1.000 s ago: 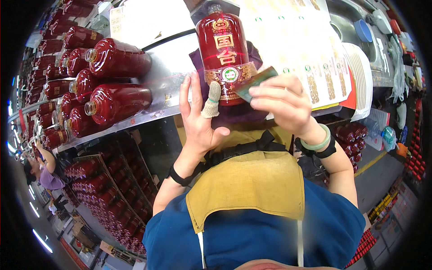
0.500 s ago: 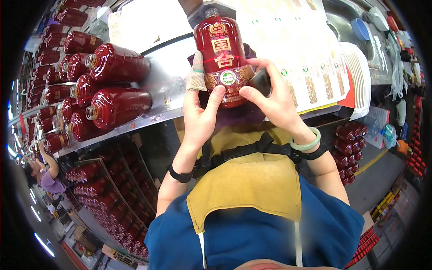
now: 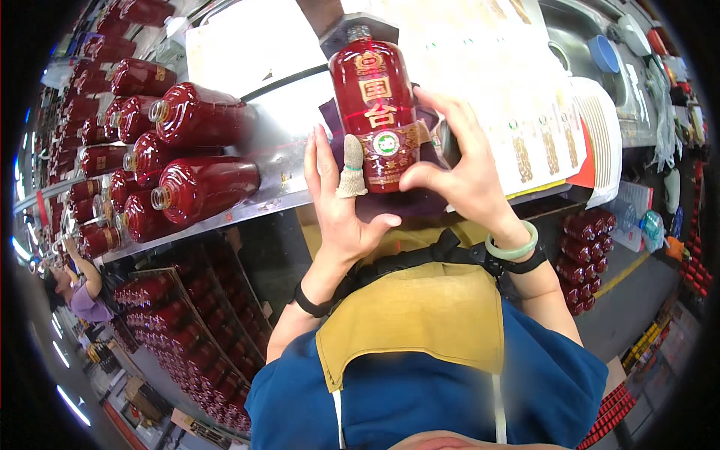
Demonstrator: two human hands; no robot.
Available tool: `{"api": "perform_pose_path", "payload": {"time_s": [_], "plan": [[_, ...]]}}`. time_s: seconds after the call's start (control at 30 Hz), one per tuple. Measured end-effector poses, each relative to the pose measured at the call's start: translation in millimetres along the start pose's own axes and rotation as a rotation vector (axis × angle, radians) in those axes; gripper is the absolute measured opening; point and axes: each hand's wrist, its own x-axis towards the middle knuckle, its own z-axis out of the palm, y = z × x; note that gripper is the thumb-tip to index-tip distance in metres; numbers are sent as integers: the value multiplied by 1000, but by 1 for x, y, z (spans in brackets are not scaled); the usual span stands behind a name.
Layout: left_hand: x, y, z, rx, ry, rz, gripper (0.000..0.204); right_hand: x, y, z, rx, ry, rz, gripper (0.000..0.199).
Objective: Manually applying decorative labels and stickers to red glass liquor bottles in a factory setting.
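A dark red glass bottle (image 3: 371, 86) with gold characters lies on its back in front of me, its clear neck pointing away. Around its lower part runs a brown-and-gold label band (image 3: 403, 140) with a round green-and-white emblem; the band's right end stands out past the bottle's side. My left hand (image 3: 341, 214) is open at the lower left, fingers spread, a knitted finger cover (image 3: 352, 169) on one finger near the glass. My right hand (image 3: 465, 165) is open along the right side, its thumb at the bottle's lower edge. Dark purple cloth (image 3: 420, 204) lies beneath the bottle.
Several more red bottles (image 3: 210, 191) lie at the left of the metal worktop (image 3: 281, 161). Sheets of printed labels (image 3: 517, 142) cover the right side, with a stack of white trays (image 3: 600, 135) beyond. Racks of bottles (image 3: 180, 330) stand below left; a person (image 3: 82, 296) works at far left.
My left hand has come off the label band and spread its fingers, moving down and slightly left. My right thumb has slid down toward the bottle's lower edge. The bottle stays in place.
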Motion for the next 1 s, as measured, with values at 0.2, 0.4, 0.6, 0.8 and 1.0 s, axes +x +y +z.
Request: {"api": "perform_pose_path", "payload": {"time_s": [0.2,0.4,0.6,0.8,1.0], "plan": [[-4,-3,-6,-18,17,-91,110,-14,2,15,-330,-75,-145,121],[-6,-8,1,-65,-91,-134,106,-11,13,18,-249,17,-200,102],[11,1,-4,92,-147,14,103,-3,-8,3,-166,-24,-169,102],[14,8,-4,-39,174,-16,102,0,-11,-4,-226,-67,-214,91],[20,12,1,-110,191,24,86,3,-1,1,124,-20,123,66]]}}
